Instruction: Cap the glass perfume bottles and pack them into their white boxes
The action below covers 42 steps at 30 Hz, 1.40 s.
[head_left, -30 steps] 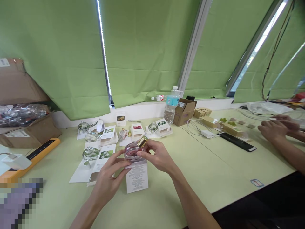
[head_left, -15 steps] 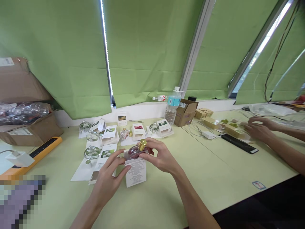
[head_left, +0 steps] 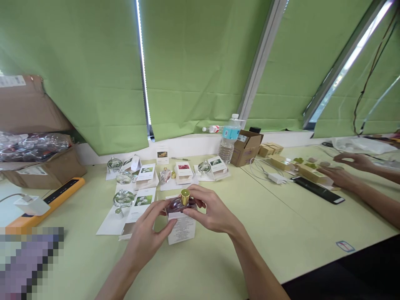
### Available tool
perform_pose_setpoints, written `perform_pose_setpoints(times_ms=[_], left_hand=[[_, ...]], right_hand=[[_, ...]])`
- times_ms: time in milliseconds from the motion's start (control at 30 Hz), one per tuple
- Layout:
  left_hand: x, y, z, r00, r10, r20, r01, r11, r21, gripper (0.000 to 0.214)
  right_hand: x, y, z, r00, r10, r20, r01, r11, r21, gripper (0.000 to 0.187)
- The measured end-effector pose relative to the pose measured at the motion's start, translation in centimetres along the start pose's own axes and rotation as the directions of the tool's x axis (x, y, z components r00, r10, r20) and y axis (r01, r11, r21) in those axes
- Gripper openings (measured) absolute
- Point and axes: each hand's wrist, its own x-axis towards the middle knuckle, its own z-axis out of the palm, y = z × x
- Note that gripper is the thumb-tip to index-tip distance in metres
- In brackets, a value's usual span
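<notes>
Head view: finds a purple bottle (head_left: pixel 175 205) at the mouth of a printed white carton (head_left: pixel 182 231), over the near middle of the table (head_left: pixel 275 246). Notes a gold cap (head_left: pixel 185 197) on the bottle, pointing up. Cannot tell how far inside the carton the bottle sits, owing to the front panel and fingers. Finds the right hand (head_left: pixel 215 210) closed on the bottle's right side, with thumb in front and index finger behind the cap. Finds the left hand (head_left: pixel 147 232) in a narrow pinch at the carton's left edge, with thumb against the printed panel and fingers farther back. Records, behind and to the left, a clear bottle (head_left: pixel 123 198) beside a flower-picture box (head_left: pixel 144 199), with a small loose cap (head_left: pixel 118 212) just in front of the bottle. Records, farther back, a pink bottle (head_left: pixel 165 176) beside a red-picture box (head_left: pixel 184 173). Lists near the wall a standing card (head_left: pixel 162 155), a water bottle (head_left: pixel 227 143) and a brown box (head_left: pixel 247 148). Lists at far left an orange power strip (head_left: pixel 67 195). Notes at far right a co-worker's hands (head_left: pixel 339 177) near a yellow box (head_left: pixel 314 173), beyond a black slab (head_left: pixel 318 190) on the table.
</notes>
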Motion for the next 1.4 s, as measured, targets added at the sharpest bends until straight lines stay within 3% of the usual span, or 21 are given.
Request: perform_pose_setpoints(times_ms=[300, 533, 800, 1100, 1267, 1400], left_hand=[[-0.2, 0.4, 0.0, 1.0, -0.01, 0.028, 0.009, 1.0, 0.014, 0.042], [-0.3, 0.5, 0.0, 0.999, -0.027, 0.023, 0.027, 1.0, 0.014, 0.04], [-0.3, 0.4, 0.0, 0.999, -0.023, 0.032, 0.023, 1.0, -0.004, 0.041], [-0.4, 0.5, 0.0, 0.999, -0.016, 0.031, 0.016, 1.0, 0.005, 0.041], [-0.4, 0.5, -0.1, 0.999, -0.015, 0.045, 0.015, 1.0, -0.01, 0.04], [-0.4, 0.4, -0.1, 0.998, -0.018, 0.054, 0.019, 1.0, -0.018, 0.039]], right_hand=[[-0.4, -1.0, 0.3, 0.998, 0.051, 0.037, -0.045, 0.988, -0.151, 0.014], [-0.1, -1.3, 0.6, 0.987, 0.154, 0.044, -0.152, 0.987, -0.047, 0.035], [-0.1, -1.8, 1.0, 0.984, 0.179, -0.02, -0.177, 0.981, 0.085, 0.026], [-0.1, -1.9, 0.7, 0.99, 0.139, -0.032, -0.14, 0.989, -0.039, 0.028], [-0.3, -2.3, 0.4, 0.976, 0.216, 0.021, -0.215, 0.976, -0.03, 0.03], [-0.3, -2.9, 0.2, 0.98, 0.192, 0.051, -0.186, 0.978, -0.092, 0.032]])
